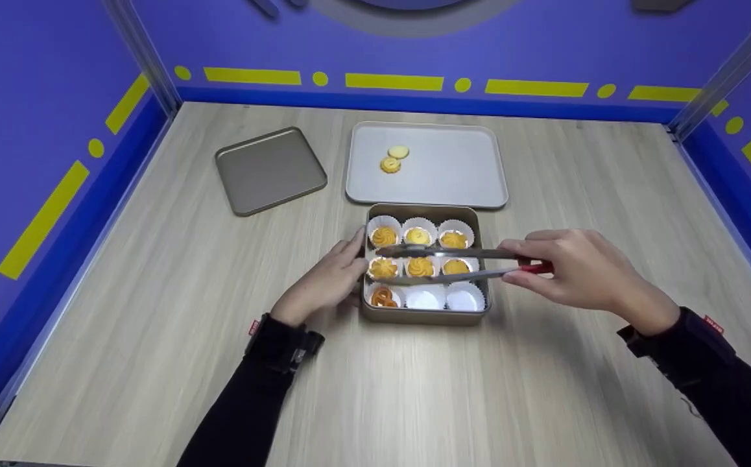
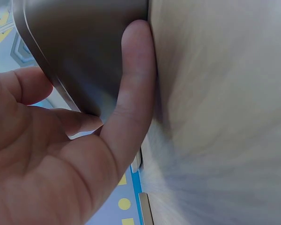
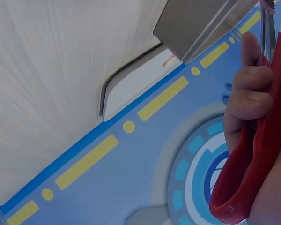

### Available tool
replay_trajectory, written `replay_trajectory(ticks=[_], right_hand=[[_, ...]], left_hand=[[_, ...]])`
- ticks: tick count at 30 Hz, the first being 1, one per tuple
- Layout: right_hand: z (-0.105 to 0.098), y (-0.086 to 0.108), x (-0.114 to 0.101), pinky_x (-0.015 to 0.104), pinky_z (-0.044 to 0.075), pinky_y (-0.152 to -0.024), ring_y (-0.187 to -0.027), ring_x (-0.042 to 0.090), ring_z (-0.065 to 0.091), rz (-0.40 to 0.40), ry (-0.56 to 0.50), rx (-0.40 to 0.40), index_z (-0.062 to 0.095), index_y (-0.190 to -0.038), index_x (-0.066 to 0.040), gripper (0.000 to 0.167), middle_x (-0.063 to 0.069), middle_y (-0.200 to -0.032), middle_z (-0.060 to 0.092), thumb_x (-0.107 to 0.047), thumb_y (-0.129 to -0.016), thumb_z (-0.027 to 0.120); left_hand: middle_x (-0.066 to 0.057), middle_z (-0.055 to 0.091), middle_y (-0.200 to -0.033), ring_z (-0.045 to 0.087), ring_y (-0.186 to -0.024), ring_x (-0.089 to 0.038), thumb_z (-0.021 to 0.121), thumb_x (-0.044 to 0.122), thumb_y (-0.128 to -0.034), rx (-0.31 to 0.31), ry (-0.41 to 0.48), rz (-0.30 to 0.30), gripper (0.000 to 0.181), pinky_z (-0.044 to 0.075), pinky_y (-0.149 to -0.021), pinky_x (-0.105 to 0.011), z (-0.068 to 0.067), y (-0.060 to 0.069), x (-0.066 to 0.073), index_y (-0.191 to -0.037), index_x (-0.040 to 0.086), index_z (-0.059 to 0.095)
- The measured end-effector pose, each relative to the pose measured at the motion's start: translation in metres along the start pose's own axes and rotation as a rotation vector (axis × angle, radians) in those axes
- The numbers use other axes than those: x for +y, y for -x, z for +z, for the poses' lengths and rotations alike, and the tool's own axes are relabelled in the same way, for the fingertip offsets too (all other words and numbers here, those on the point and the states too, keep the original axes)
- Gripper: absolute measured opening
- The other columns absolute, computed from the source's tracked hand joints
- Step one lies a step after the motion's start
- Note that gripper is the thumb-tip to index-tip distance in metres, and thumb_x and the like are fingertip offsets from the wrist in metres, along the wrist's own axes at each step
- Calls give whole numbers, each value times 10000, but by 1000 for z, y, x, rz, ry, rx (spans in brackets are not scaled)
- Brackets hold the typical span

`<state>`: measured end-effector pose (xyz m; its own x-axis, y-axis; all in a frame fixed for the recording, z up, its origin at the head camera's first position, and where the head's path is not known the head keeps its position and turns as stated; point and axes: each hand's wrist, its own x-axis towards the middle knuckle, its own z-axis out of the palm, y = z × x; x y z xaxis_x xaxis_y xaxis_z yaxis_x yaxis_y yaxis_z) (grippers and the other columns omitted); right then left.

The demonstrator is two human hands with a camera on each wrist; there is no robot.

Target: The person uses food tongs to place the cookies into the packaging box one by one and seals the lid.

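My left hand [image 1: 327, 279] rests against the left side of an open metal tin [image 1: 426, 316]; in the left wrist view its fingers [image 2: 136, 79] touch the tin's wall [image 2: 79, 47]. My right hand [image 1: 580, 269] grips metal tongs [image 1: 479, 253] with a red handle [image 3: 267, 140]. The tongs' arms reach leftward over the tin's middle row, spread apart, and whether they touch anything is unclear. White paper cups stand in the tin in three rows. Cookies fill the back and middle rows; a pretzel-shaped one [image 1: 383, 297] lies front left, beside two empty cups [image 1: 425, 298].
Behind the tin, a light tray [image 1: 453, 165] holds a pale oval cookie [image 1: 399, 152] and a round one [image 1: 390, 165]. The tin's lid [image 1: 272, 172] lies at the back left of the wooden table [image 1: 187, 337]. Blue and purple panels stand around the table.
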<state>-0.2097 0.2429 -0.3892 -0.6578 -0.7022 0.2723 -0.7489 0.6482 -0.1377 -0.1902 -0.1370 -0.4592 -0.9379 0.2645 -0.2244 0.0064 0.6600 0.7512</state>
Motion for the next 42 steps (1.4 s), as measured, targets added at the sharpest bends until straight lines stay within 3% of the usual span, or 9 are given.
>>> replay_trajectory(ticks=[3, 6, 10, 16, 22, 26, 31, 35, 42], right_hand=[[-2, -9, 5, 237, 358, -514, -605, 72, 455, 73, 3, 106, 810, -1206, -132, 360, -63, -737, 589, -311, -899, 868], [1, -25, 11, 283, 327, -526, -613, 136, 465, 198, -2, 163, 806, -1237, -104, 380, -4, -732, 599, -329, -932, 837], [12, -52, 23, 317, 274, -532, -626, 172, 453, 388, -30, 119, 798, -1261, -139, 400, 5, -698, 544, -411, -968, 779], [33, -86, 36, 336, 223, -528, -604, 198, 418, 501, -32, 9, 707, -921, -145, 289, -7, -645, 427, -427, -983, 733], [50, -104, 40, 343, 223, -529, -607, 204, 403, 541, -34, -8, 516, -736, -154, 416, -35, -634, 372, -430, -982, 708], [60, -114, 38, 344, 246, -535, -620, 222, 447, 529, -17, -17, 572, -756, -144, 379, -16, -634, 424, -410, -994, 699], [65, -126, 33, 356, 323, -535, -658, 264, 528, 485, 83, -32, 676, -861, -100, 348, 43, -673, 526, -413, -1012, 685], [67, -131, 29, 382, 395, -536, -666, 292, 564, 455, 139, -20, 728, -952, -73, 340, 89, -715, 591, -404, -1020, 689], [72, -131, 28, 423, 455, -550, -666, 296, 579, 445, 155, 12, 717, -890, -72, 338, 93, -722, 609, -383, -1022, 697]], left_hand=[[-125, 236, -1753, 253, -1599, -344, 359, 360, -1111, -1, 4, -13, 687, 216, -1307, -541, 0, 0, 1, -1724, 224, 81], [-125, 195, -1766, 221, -1609, -353, 360, 369, -1111, 1, 6, -24, 686, 196, -1308, -555, -1, 0, 1, -1725, 237, 81], [-111, 159, -1776, 201, -1617, -345, 358, 380, -1111, -1, 6, -32, 691, 190, -1308, -562, -1, 0, 1, -1725, 246, 70], [-100, 162, -1777, 203, -1617, -333, 357, 382, -1112, -7, 17, -20, 689, 195, -1309, -555, 1, 0, 3, -1724, 239, 73], [-123, 180, -1770, 211, -1614, -342, 348, 372, -1107, -5, -7, -9, 690, 198, -1309, -554, 0, 0, 4, -1725, 214, 86], [-128, 216, -1760, 248, -1601, -345, 355, 367, -1105, -2, 1, -14, 692, 219, -1303, -557, 0, 0, 2, -1725, 218, 84], [-139, 254, -1743, 277, -1588, -354, 365, 360, -1104, 4, 10, -21, 695, 234, -1298, -563, 0, 1, 1, -1725, 221, 85], [-107, 195, -1768, 228, -1609, -343, 357, 382, -1110, -1, 14, -32, 690, 210, -1302, -568, 0, 1, 1, -1725, 242, 76], [-90, 145, -1781, 196, -1619, -343, 347, 389, -1113, -6, 8, -33, 688, 191, -1304, -575, 1, 1, 1, -1725, 245, 66]])
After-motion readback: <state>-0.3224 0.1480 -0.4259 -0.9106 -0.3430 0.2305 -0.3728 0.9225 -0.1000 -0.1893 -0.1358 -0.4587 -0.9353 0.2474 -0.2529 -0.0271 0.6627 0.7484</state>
